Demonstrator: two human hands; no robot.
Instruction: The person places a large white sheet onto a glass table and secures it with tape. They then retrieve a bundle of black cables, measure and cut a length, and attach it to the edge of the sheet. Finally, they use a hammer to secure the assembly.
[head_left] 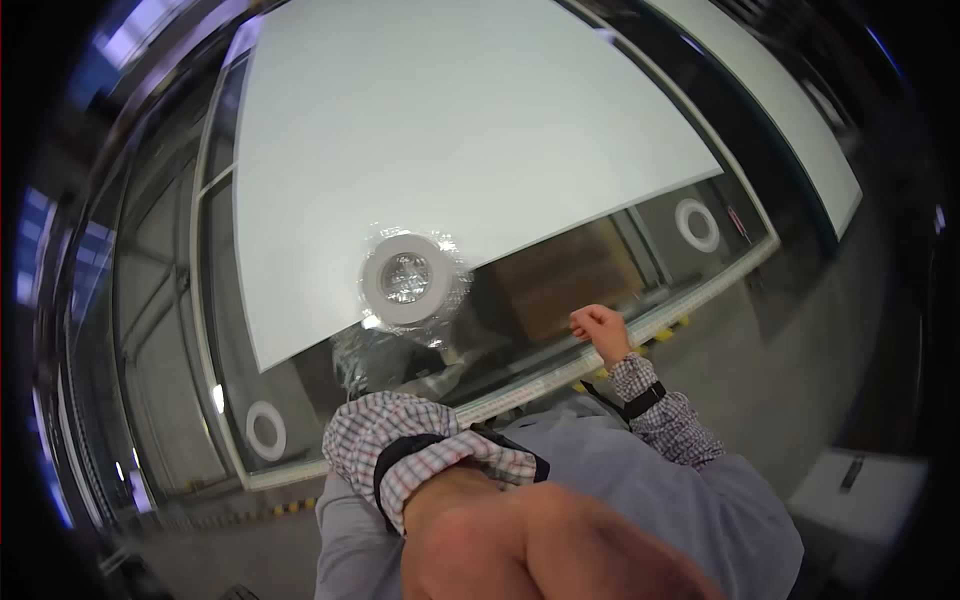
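Lying left of right hand [600,332], slightly farther out: white ring [440,279], clear wrap [460,292] showing around it, no long axis. Right hand looks nearer; fingers curled together, nothing seen pinched. Left hand [555,550] partly cut off, behind right; cannot tell its grip.

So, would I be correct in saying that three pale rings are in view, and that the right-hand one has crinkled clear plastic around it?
Not quite: in the head view, the clear plastic surrounds the middle ring, while the right-hand ring is bare. Three pale rings is right.
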